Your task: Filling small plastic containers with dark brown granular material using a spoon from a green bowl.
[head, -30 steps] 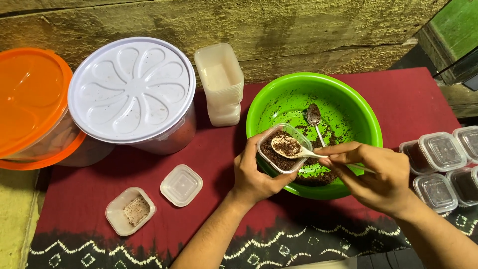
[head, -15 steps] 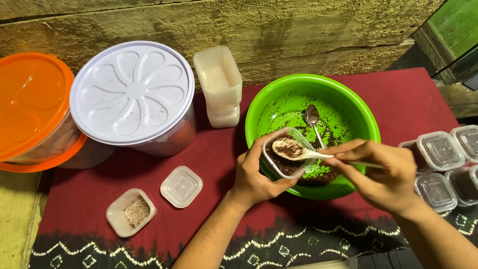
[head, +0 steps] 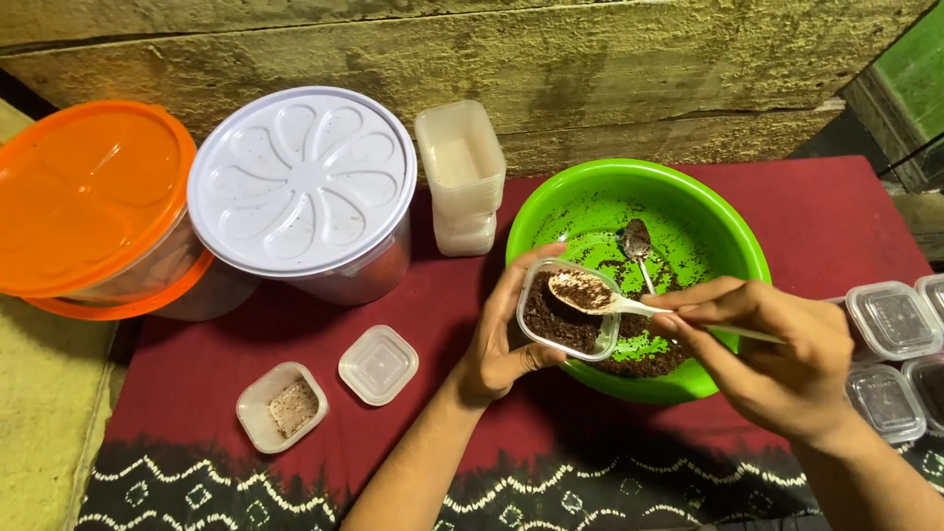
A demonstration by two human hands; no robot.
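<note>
Left of the round green plastic bowl (head: 723, 211), orange-lidded tub (head: 84, 192) cut off by frame. Over bowl's near rim, left hand (head: 506, 334) clasping small clear plastic cup (head: 568, 320) of dark crumbs; right hand (head: 777, 354) pinching white plastic spoon (head: 615, 300), handle partly hidden.

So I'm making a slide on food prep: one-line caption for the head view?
Left hand holds a small clear cup over a green bowl while right hand spoons dark crumbs in.

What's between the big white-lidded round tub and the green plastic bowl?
Head view: a stack of small clear square cups stands between the white-lidded tub and green bowl, on the red cloth.
</note>
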